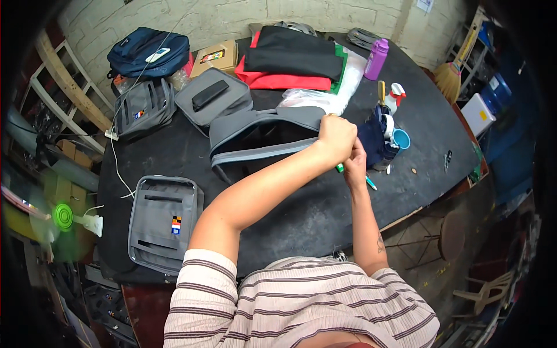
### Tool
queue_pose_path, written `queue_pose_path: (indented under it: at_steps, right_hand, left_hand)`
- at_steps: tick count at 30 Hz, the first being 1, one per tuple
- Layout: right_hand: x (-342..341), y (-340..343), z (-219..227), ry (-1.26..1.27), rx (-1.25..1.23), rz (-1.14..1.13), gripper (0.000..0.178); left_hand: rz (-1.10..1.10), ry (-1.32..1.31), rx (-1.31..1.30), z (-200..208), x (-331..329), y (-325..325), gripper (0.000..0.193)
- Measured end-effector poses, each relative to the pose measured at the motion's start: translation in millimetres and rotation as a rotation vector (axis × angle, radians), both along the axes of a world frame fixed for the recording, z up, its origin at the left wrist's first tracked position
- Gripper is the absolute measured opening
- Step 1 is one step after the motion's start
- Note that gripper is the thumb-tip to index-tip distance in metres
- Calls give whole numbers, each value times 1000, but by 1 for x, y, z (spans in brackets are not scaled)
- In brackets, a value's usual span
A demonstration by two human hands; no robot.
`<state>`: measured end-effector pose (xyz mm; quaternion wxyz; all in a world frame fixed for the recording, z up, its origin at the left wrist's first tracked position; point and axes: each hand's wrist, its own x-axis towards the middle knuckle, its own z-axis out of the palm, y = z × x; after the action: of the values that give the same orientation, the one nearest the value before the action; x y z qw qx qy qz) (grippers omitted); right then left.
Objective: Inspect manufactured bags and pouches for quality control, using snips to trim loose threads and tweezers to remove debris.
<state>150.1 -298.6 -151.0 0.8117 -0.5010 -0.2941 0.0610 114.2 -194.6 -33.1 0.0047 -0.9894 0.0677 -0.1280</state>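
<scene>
A grey bag point(267, 116) lies in the middle of the black table, its zipped mouth gaping. Across its front reaches my left arm, and my left hand point(338, 138) is closed at the bag's right end, apparently around its edge. Just below, my right hand point(355, 165) touches the left, its fingers pinched together; whatever is between them is hidden. A small green object point(339, 167) shows beside the right fingers. Close to the right wrist lies a small teal tool point(371, 183).
Grey cases point(213, 98) and a flat grey panel point(164, 223) lie to the left. Folded black and red fabric point(293, 55) is stacked behind. A purple bottle point(377, 60), a spray bottle point(395, 97) and a blue cup point(401, 139) stand right. A green fan point(62, 217) is far left.
</scene>
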Motion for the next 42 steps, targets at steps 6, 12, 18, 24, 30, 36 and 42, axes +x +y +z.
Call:
queue_pose_path:
  at_steps: [6,12,18,24,30,36,42]
  right_hand:
    - [4,3,4,110,-281,-110,40]
    - [15,-13,11,505,219,392,26]
    - [-6,2,6,196,111,113,37]
    - [-22,25,19,-37,-253,-347,5]
    - [-26,26,5,-310,-571,-540,10]
    - [-19,23,13,-444,-391,-553,11]
    - [-26,39,29,-614,-392,-451,20]
  left_hand:
    - [-134,92,88,7,-10,6,14]
    - [-205,-140,416,-12,-12,2,14]
    - [100,-22,-8,-4,-2,4,17]
    - [158,-239,30,-5,-12,7,27]
    - [196,-462,-21,13,-20,13,24]
    - [203,-449,-212,23,-62,61,22]
    - [223,-431,-310,24,-74,64,18]
